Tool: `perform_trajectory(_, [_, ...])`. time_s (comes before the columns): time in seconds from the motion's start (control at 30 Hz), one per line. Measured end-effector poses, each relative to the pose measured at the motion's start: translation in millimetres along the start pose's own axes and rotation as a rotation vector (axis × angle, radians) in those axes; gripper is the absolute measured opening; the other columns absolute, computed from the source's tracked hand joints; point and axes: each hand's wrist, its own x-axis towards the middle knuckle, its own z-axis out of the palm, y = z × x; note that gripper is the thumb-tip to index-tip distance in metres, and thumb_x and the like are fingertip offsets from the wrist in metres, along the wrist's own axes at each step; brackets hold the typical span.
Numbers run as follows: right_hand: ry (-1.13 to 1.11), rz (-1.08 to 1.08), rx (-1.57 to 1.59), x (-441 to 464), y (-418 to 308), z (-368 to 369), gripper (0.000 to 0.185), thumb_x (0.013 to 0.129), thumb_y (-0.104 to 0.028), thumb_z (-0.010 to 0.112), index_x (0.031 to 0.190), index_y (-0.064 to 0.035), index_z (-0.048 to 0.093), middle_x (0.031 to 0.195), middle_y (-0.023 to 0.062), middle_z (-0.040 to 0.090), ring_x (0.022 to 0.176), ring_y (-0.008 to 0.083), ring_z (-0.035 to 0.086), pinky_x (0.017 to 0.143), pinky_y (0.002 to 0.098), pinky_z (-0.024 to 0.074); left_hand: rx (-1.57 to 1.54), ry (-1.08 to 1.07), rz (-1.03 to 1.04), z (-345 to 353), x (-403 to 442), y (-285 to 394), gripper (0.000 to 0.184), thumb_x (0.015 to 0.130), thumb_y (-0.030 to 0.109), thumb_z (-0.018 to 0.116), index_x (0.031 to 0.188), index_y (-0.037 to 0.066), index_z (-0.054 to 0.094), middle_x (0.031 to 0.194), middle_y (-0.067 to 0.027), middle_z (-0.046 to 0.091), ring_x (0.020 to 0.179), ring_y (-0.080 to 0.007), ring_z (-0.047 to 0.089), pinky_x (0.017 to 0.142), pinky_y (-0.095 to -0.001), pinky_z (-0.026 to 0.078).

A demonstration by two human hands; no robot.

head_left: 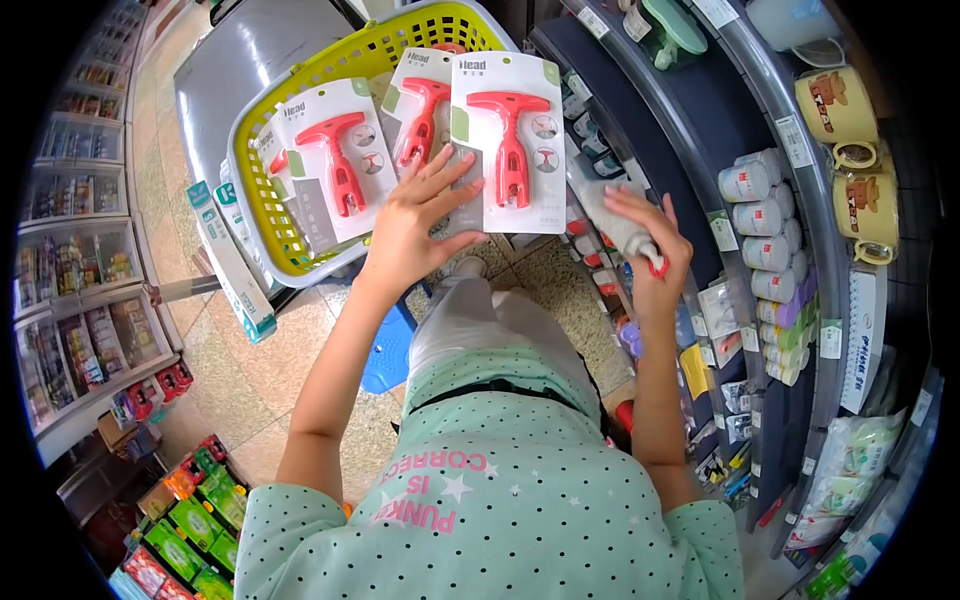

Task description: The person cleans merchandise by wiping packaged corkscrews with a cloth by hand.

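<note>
From the wearer's torso outward, the left hand [425, 205] is being held at 11 o'clock, thumb and fingers spread apart at the left edge of the front blister pack [512, 140]; whether the card is being pinched cannot be told. The right hand [655, 240] is being held at 1 o'clock, its fingers being curled around a soft-looking grey article [622, 225] with a red end.

For sound handling, the card should be being gripped flat at its border, with pressure being kept off the clear bubble and the printed face being left uncreased. The grey article should be being kept clear of the card.

A red, smooth, T-shaped tool is being enclosed in the front pack, at 12 o'clock. Similar packs [330, 170] are being held upright, tilted and overlapping, in a yellow-green perforated plastic basket [245, 190] at 11 o'clock.

Farther out, cylindrical white containers [745, 182] and glossy tan mugs [838, 105] are being displayed on shelving toward 2 o'clock.
</note>
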Motion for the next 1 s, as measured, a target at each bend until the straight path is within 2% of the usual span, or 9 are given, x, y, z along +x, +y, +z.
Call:
perform_trajectory(0.13, [0.051,0.080,0.130,5,7,38,0.041,0.076,0.013,0.059,0.109,-0.0069,0.073,0.119,0.0074,0.072,0.117,0.0263,0.065,0.118,0.0524,0.0220,0.139,-0.085,-0.017,-21,12,16,0.059,0.063,0.028,0.088,0.117,0.011,0.072,0.136,-0.0071,0.062,0.136,-0.0344,0.048,0.119,-0.0561,0.024])
perform_trajectory(0.27, [0.130,0.220,0.283,-1,3,60,0.044,0.075,0.014,0.059,0.115,-0.0028,0.070,0.120,0.0138,0.071,0.116,0.0255,0.065,0.110,0.0382,0.0371,0.255,0.034,-0.112,-8,22,38,0.062,0.068,0.046,0.083,0.115,0.006,0.071,0.128,-0.0117,0.065,0.132,-0.0335,0.051,0.119,-0.0575,0.020])
perform_trajectory(0.3, [0.145,0.259,0.354,-3,3,62,0.046,0.075,0.014,0.060,0.117,-0.0012,0.069,0.120,0.0150,0.070,0.114,0.0214,0.065,0.100,0.0299,0.0446,0.301,0.083,-0.119,1,24,44,0.063,0.072,0.046,0.080,0.117,0.003,0.068,0.124,-0.0135,0.066,0.130,-0.0344,0.052,0.119,-0.0598,0.018])
perform_trajectory(0.4, [0.165,0.404,0.600,-9,-6,66,0.046,0.075,0.013,0.060,0.118,-0.0007,0.069,0.120,0.0122,0.070,0.111,0.0172,0.064,0.094,0.0280,0.0474,0.423,0.197,-0.197,25,27,50,0.060,0.074,0.039,0.079,0.120,0.003,0.065,0.125,-0.0129,0.065,0.129,-0.0355,0.052,0.118,-0.0620,0.016])
perform_trajectory(0.47, [0.138,0.423,0.605,-13,-11,66,0.046,0.076,0.012,0.060,0.119,-0.0013,0.068,0.119,0.0101,0.070,0.110,0.0142,0.063,0.094,0.0265,0.0471,0.399,0.242,-0.232,31,31,46,0.056,0.073,0.030,0.078,0.120,0.003,0.063,0.121,-0.0120,0.065,0.126,-0.0355,0.052,0.118,-0.0624,0.017])
perform_trajectory(0.6, [0.147,0.385,0.587,-16,-14,61,0.047,0.075,0.011,0.059,0.119,-0.0035,0.069,0.118,0.0086,0.071,0.111,0.0159,0.063,0.103,0.0321,0.0425,0.351,0.218,-0.280,16,34,39,0.051,0.071,0.021,0.078,0.118,0.007,0.066,0.111,-0.0093,0.063,0.116,-0.0324,0.055,0.116,-0.0597,0.022])
perform_trajectory(0.7, [0.228,0.052,0.167,-4,-5,60,0.046,0.073,0.008,0.060,0.115,-0.0065,0.071,0.118,0.0077,0.071,0.113,0.0231,0.064,0.115,0.0454,0.0313,0.332,0.152,-0.291,4,29,34,0.049,0.070,0.018,0.076,0.117,0.008,0.067,0.109,-0.0098,0.060,0.110,-0.0325,0.053,0.111,-0.0582,0.030])
perform_trajectory(0.8, [0.120,-0.180,-0.096,14,-7,58,0.045,0.070,0.006,0.060,0.111,-0.0091,0.072,0.119,0.0066,0.071,0.115,0.0299,0.063,0.119,0.0557,0.0191,0.358,0.085,-0.296,-1,28,34,0.049,0.069,0.021,0.078,0.114,0.006,0.067,0.113,-0.0102,0.058,0.112,-0.0340,0.052,0.108,-0.0643,0.030])
perform_trajectory(1.0, [-0.034,-0.206,-0.334,15,-19,86,0.052,0.065,0.005,0.067,0.113,-0.0130,0.070,0.124,0.0005,0.067,0.121,0.0239,0.053,0.117,0.0639,0.0146,0.464,0.218,-0.256,10,38,35,0.041,0.068,0.022,0.083,0.104,0.007,0.069,0.105,-0.0075,0.061,0.107,-0.0303,0.055,0.101,-0.0577,0.034])
